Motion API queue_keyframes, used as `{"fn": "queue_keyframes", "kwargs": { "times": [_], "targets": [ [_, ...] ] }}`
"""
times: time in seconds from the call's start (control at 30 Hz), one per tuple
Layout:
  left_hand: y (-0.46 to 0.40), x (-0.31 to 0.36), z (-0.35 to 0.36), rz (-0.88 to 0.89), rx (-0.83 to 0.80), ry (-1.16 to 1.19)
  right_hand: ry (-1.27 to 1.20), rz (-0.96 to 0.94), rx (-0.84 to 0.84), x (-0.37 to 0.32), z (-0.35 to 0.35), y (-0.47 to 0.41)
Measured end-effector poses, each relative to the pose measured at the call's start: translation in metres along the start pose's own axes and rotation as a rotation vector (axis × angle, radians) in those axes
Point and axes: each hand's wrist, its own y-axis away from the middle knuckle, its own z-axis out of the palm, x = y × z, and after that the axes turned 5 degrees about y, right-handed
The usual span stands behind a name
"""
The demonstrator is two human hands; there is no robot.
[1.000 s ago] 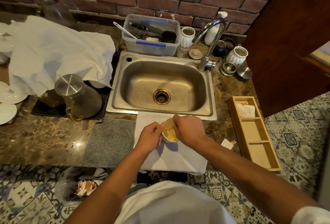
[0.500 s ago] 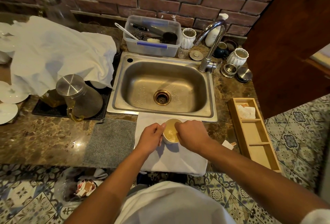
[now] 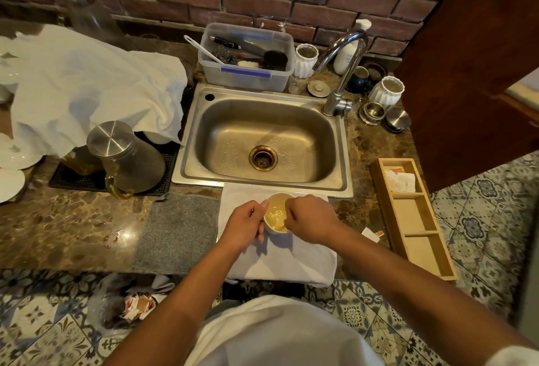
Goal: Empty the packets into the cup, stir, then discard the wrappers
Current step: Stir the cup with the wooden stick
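R hand (image 3: 310, 221) hides stirrer, cup (image 3: 275, 214) R rim | plates (image 3: 11, 183) cut off L

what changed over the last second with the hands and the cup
The right hand slid from over the cup's far rim to its right side, uncovering more of the yellowish liquid. The left hand stayed gripping the cup's left side, and the cup stayed on the white cloth. The torn wrapper did not move.

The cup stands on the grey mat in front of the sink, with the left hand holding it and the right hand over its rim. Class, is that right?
Not quite. The head view shows the cup standing on the white cloth, beside the grey mat. The rest holds: left hand grips it, right hand is over its rim.
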Motion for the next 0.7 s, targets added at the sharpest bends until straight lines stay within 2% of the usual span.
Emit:
{"fn": "queue_keyframes", "kwargs": {
  "times": [0.1,0.23,0.43,0.53,0.7],
  "targets": [
    [0.0,0.0,0.002,-0.002,0.014,0.015,-0.356,0.138,0.013,0.018,-0.001,-0.002],
    [0.0,-0.001,0.002,-0.007,0.026,0.012,-0.726,0.331,0.142,0.045,0.003,0.009],
    [0.002,-0.002,0.004,-0.026,0.039,-0.002,-0.619,0.295,0.182,0.054,0.018,0.019],
    [0.003,-0.001,0.003,-0.015,0.057,-0.045,-0.719,0.331,0.212,0.065,0.02,0.027],
    [0.007,0.003,0.003,-0.021,0.077,-0.023,-0.819,0.324,0.372,0.1,0.027,0.056]
  ]
}}
